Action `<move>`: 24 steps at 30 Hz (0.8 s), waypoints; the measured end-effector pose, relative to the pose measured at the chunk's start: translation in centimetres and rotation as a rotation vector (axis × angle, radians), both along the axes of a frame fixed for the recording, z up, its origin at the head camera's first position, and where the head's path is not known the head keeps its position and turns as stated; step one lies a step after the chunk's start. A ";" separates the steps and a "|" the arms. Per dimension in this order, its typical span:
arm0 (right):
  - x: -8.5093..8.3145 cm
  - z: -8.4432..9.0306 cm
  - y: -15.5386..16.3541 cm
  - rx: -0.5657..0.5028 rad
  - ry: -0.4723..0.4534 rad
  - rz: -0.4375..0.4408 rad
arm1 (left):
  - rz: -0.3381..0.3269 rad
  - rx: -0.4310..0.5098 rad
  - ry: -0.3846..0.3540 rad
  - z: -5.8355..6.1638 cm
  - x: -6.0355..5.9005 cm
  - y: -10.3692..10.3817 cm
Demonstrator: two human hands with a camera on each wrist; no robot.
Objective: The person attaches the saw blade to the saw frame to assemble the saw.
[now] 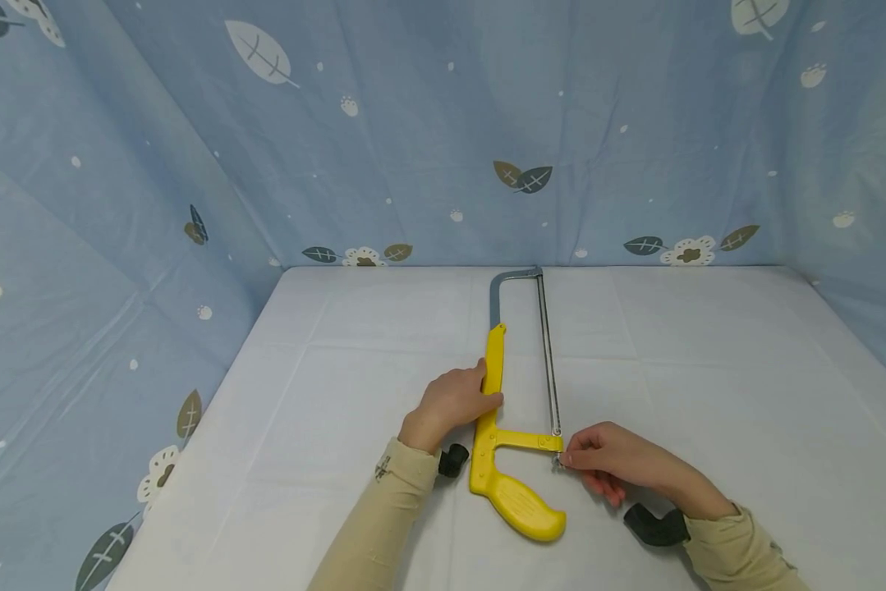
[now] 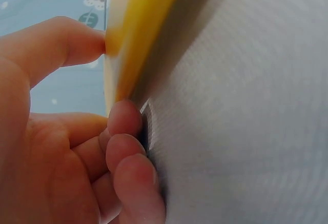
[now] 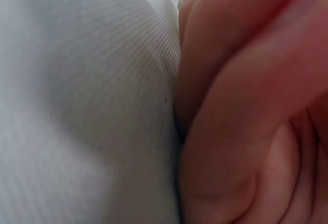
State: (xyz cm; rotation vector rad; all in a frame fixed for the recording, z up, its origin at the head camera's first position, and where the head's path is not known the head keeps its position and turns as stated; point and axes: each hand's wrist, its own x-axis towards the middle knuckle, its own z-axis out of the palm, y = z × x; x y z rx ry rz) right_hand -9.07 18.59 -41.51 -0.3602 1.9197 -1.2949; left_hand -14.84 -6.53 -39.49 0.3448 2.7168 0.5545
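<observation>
A hacksaw (image 1: 496, 460) with a yellow handle and a grey metal frame lies flat on the white table (image 1: 709, 369), its thin blade (image 1: 548, 353) running away from me. My left hand (image 1: 450, 402) grips the yellow bar of the frame from the left. In the left wrist view the thumb (image 2: 61, 44) and curled fingers (image 2: 123, 121) close on the yellow bar (image 2: 138, 34). My right hand (image 1: 605, 460) pinches the small metal fastener (image 1: 558, 462) at the blade's near end, beside the handle. The right wrist view is filled by the right hand's curled fingers (image 3: 246, 106).
Blue cloth walls (image 1: 413, 123) with a leaf and flower print enclose the table at the back and on both sides. Black wrist camera mounts (image 1: 453, 460) (image 1: 653, 525) sit by each beige sleeve. White tabletop stretches to the left and right of the saw.
</observation>
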 end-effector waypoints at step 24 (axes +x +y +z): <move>0.0 0.0 0.2 0.005 -0.002 0.021 | 0.002 0.007 -0.002 -0.1 0.0 0.0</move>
